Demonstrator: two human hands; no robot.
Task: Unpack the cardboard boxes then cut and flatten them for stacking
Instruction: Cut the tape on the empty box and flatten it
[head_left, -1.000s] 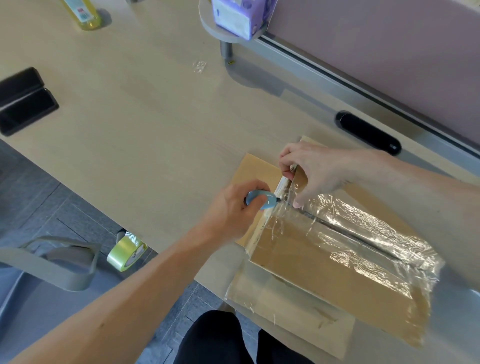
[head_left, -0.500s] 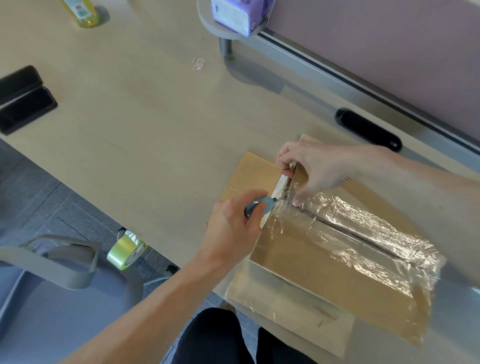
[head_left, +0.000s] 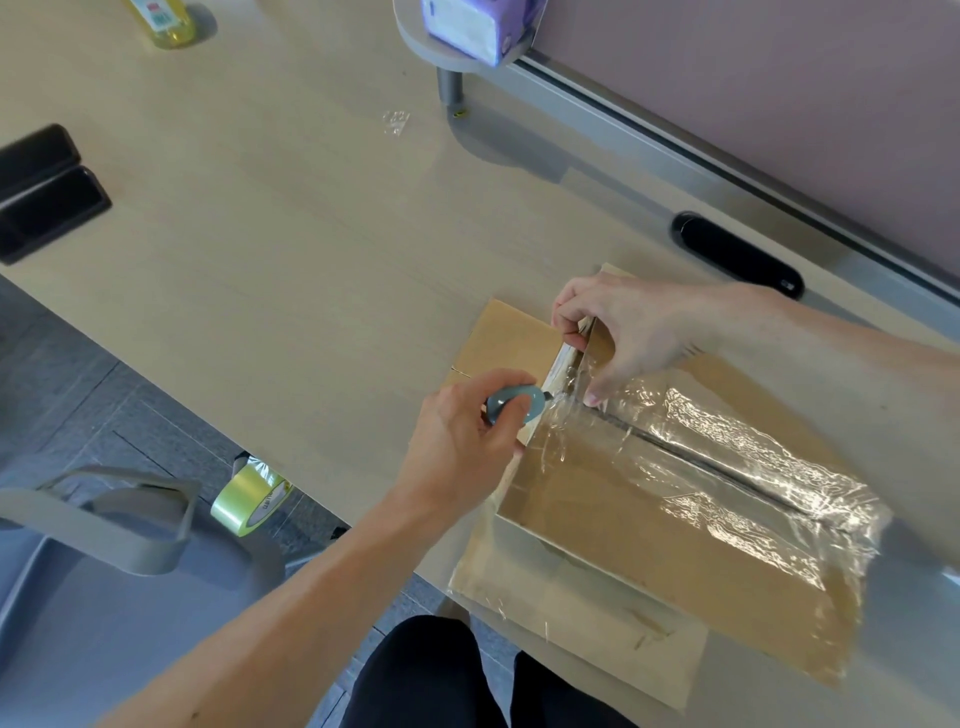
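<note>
A brown cardboard box (head_left: 649, 551) lies at the near right edge of the wooden desk (head_left: 270, 249), its seam covered by shiny clear tape (head_left: 727, 467). My left hand (head_left: 462, 441) grips a small blue-grey cutter (head_left: 514, 405), whose tip touches the tape at the box's left corner. My right hand (head_left: 623, 332) pinches the upright cardboard edge at that corner, one finger pressing down on the tape. A flap (head_left: 509, 338) lies flat to the left of the box.
Two black cases (head_left: 41, 192) sit at the desk's left edge, a yellow bottle (head_left: 161, 21) at the far left. A black oblong object (head_left: 737, 254) lies by the rail of the partition. A purple packet (head_left: 467, 26) stands on a round grey shelf. Green tape roll (head_left: 249, 499) and a grey chair (head_left: 104, 519) are below.
My left hand with the cutter has slid slightly down and left along the box's corner. My right hand has kept its hold on the edge.
</note>
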